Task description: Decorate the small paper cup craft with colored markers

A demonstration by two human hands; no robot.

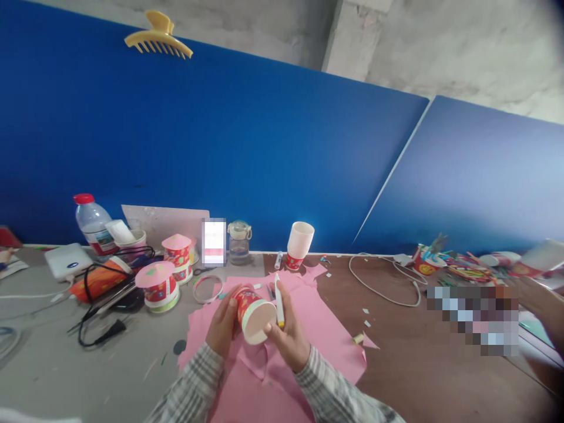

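Note:
My left hand (221, 328) is wrapped round the side of a red printed paper cup (259, 322), which lies tilted with its round pale end towards me. My right hand (291, 339) grips a slim white marker (279, 301) with a yellow end, held upright between the fingers. The right thumb also touches the edge of the cup. Under both hands spreads crumpled pink paper (326, 341). Behind them a stack of white paper cups (301, 238) rises from a red cup base.
To the left stand paper-cup models with pink cone tops (155, 275), a roll of tape (208, 289), a black cable (99, 338) and a red-capped bottle (92, 220). A glass jar (239, 244) is behind. On the right, another person's arm (535, 302) reaches in near craft sticks (473, 270).

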